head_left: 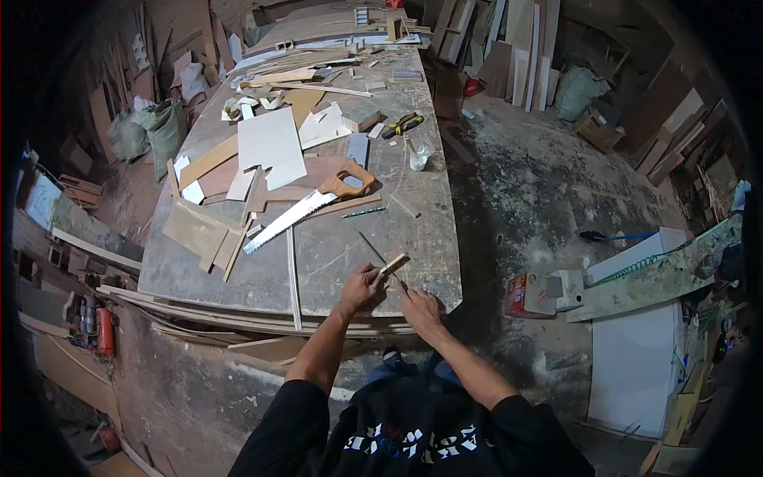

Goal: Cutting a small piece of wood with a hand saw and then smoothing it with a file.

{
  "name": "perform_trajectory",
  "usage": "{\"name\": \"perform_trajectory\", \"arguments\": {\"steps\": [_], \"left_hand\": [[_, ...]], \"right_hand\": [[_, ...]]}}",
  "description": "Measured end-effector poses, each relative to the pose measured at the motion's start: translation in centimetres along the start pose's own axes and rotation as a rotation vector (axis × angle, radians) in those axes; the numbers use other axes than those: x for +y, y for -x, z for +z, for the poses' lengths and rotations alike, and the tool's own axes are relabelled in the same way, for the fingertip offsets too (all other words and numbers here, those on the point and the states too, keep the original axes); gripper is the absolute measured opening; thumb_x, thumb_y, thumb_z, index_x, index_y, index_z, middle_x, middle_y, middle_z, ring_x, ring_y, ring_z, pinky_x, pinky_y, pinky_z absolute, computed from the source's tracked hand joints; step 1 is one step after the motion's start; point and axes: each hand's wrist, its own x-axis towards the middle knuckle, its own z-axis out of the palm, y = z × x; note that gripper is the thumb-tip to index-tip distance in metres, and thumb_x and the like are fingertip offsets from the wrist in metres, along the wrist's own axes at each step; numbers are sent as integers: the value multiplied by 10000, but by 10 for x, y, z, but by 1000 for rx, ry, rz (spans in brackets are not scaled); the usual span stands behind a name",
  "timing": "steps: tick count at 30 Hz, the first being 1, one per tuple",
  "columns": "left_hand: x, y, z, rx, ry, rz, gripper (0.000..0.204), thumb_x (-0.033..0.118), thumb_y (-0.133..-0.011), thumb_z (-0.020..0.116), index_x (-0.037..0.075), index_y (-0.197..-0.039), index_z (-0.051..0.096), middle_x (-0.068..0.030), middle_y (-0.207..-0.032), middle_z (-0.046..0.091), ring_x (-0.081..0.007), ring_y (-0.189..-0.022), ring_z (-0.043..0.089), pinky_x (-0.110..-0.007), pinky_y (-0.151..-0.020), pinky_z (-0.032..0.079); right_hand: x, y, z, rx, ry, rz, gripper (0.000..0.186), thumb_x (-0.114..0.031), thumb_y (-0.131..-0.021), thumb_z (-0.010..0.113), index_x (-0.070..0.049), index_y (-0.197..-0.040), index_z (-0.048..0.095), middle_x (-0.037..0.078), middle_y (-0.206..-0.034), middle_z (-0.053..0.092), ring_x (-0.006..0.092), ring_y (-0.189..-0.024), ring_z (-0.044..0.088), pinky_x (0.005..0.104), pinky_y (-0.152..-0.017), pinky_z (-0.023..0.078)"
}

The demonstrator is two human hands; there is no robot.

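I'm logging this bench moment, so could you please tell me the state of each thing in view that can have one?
Left hand: closed on the small wood block.
Right hand: resting at the bench edge beside the block; its grip is unclear.
Wood block: held on the bench, tilted.
Handsaw: lying flat, untouched.
Pliers: lying flat, untouched.
Clear cup: upright.
White panel: lying flat.

Head-mounted, steeply down over workbench (334, 254)

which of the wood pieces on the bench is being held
The small pale wooden block at the bench's near edge, gripped by the left hand; the other offcuts lie untouched farther back.
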Motion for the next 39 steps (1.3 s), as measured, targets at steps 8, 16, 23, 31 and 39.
{"name": "perform_trajectory", "arguments": {"steps": [8,16,23,31,39], "left_hand": [[-1,0,2,-6,-2,-3,152,163,-875,593,27,-881,659,-170,-819,562,-353,-778,553,-421,-681,454],[7,2,0,3,-11,-26,171,172,-879,593,12,-824,624,-172,-813,547,-357,-776,541,-420,-686,447],[13,1,-3,-20,-37,-67,174,186,-875,598,29,-853,669,-169,-829,593,-353,-820,556,-419,-730,455],[5,-3,-1,-31,-58,-59,206,220,-870,592,37,-869,686,-169,-834,601,-359,-811,570,-431,-712,468],[1,-5,-1,-84,-64,20,214,237,-880,589,47,-939,667,-172,-855,572,-347,-820,541,-414,-737,459]], "right_hand": [[9,41,-23,133,28,-139,529,-81,-822,519,-79,-1350,487,52,-743,594,214,-775,584,369,-682,446],[36,123,-55,64,-3,-150,553,-82,-750,598,-41,-1298,536,44,-686,532,215,-660,505,362,-621,383],[36,159,-99,27,-26,-78,551,-78,-762,605,-54,-1308,536,47,-711,556,225,-694,533,360,-642,402],[8,54,-33,187,-99,-123,479,-104,-799,582,-66,-1276,560,75,-744,606,238,-725,603,374,-660,482],[3,16,-14,166,-135,-74,435,-83,-817,555,-68,-1251,569,100,-739,610,276,-693,623,412,-628,502]]}}
